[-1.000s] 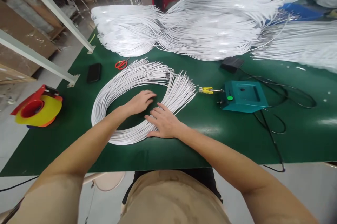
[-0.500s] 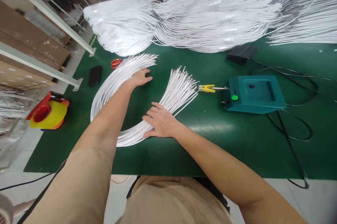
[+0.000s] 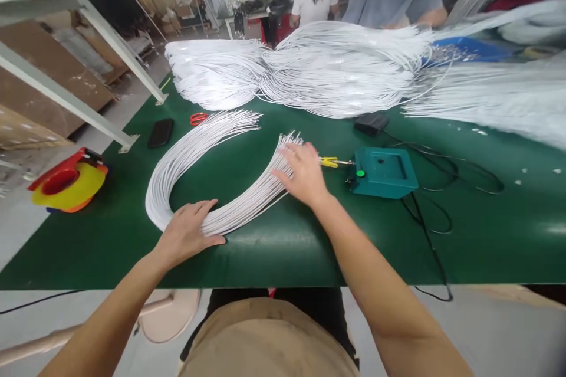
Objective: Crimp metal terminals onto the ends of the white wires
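Note:
A curved bundle of white cables (image 3: pixel 247 206) lies in a U shape on the green table, its opening toward the right. My left hand (image 3: pixel 188 228) rests over the lower bend, thumb and fingers spread across the cables. Near the cables' right ends, my right hand (image 3: pixel 303 173) lies on top with its fingers apart. Just beyond that hand, a yellow clip (image 3: pixel 328 161) sticks out from a teal machine (image 3: pixel 384 172) with a green button.
Large piles of white cable (image 3: pixel 340 70) line the back. Red scissors (image 3: pixel 198 118), a black phone-like object (image 3: pixel 160 133) and a tape dispenser (image 3: pixel 68 182) are at the left. Black cords (image 3: pixel 427 235) trail right of the machine. People sit beyond the table.
My left hand has left the upper arm of the bundle for its lower bend. My right hand has slid up and right toward the cable ends. The view has tilted up, showing people behind.

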Demonstrator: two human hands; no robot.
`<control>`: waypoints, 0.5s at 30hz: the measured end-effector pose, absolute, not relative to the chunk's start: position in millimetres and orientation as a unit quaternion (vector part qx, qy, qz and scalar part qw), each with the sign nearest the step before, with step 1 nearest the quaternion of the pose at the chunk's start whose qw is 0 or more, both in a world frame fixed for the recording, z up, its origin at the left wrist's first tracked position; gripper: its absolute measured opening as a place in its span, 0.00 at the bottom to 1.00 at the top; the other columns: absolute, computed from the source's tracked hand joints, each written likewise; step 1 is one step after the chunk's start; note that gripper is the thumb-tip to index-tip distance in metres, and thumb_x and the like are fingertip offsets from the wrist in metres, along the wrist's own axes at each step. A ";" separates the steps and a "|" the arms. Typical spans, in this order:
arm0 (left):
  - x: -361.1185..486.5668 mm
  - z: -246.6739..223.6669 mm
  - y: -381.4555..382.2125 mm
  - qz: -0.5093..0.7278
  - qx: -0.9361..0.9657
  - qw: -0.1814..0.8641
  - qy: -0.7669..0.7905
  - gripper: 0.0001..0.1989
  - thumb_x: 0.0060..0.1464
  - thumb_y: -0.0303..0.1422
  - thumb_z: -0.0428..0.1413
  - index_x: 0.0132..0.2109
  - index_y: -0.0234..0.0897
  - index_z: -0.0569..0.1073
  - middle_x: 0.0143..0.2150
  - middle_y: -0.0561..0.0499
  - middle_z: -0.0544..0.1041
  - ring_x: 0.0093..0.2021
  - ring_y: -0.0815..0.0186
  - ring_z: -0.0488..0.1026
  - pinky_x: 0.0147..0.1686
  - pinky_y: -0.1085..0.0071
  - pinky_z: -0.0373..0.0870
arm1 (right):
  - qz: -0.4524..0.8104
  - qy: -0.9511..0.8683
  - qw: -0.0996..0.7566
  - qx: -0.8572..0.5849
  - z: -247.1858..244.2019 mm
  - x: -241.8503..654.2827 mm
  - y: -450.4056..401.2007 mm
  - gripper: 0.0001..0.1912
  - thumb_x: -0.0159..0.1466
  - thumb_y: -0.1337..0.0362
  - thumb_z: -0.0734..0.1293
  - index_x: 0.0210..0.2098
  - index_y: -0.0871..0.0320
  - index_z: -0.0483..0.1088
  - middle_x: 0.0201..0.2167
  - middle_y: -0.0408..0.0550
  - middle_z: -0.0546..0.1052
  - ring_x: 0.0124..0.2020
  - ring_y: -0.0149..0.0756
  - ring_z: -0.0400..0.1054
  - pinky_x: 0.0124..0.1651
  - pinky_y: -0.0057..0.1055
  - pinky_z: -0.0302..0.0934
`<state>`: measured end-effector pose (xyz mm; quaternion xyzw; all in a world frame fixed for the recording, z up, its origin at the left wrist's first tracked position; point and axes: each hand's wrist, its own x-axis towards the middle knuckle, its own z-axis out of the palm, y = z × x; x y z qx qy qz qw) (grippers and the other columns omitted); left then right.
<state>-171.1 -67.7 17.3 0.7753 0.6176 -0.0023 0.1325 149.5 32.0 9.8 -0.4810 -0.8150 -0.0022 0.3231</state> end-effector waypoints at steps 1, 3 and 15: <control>-171.7 13.5 -71.0 0.001 0.780 0.099 0.618 0.44 0.48 0.60 0.55 0.65 0.36 0.64 0.61 0.37 0.70 0.59 0.44 0.68 0.58 0.50 0.64 | -0.016 -0.797 0.303 -0.523 15.2 168.5 34.9 0.35 0.65 0.42 0.60 0.61 0.61 0.65 0.64 0.65 0.65 0.65 0.53 0.57 0.68 0.57 0.39; -173.7 8.5 -73.5 0.004 0.789 0.061 0.612 0.40 0.51 0.61 0.51 0.60 0.36 0.69 0.53 0.38 0.75 0.53 0.47 0.72 0.53 0.53 0.67 | -0.033 -0.784 0.221 -0.580 25.1 210.9 39.8 0.44 0.60 0.37 0.62 0.66 0.59 0.59 0.70 0.65 0.54 0.69 0.61 0.47 0.66 0.63 0.39; -206.2 10.7 -74.6 0.045 0.761 0.065 0.644 0.36 0.48 0.64 0.50 0.50 0.41 0.76 0.49 0.44 0.78 0.47 0.53 0.76 0.46 0.63 0.70 | -0.044 -0.795 -0.111 -0.595 43.5 317.8 41.6 0.54 0.47 0.47 0.73 0.69 0.54 0.55 0.68 0.65 0.56 0.67 0.63 0.52 0.64 0.59 0.48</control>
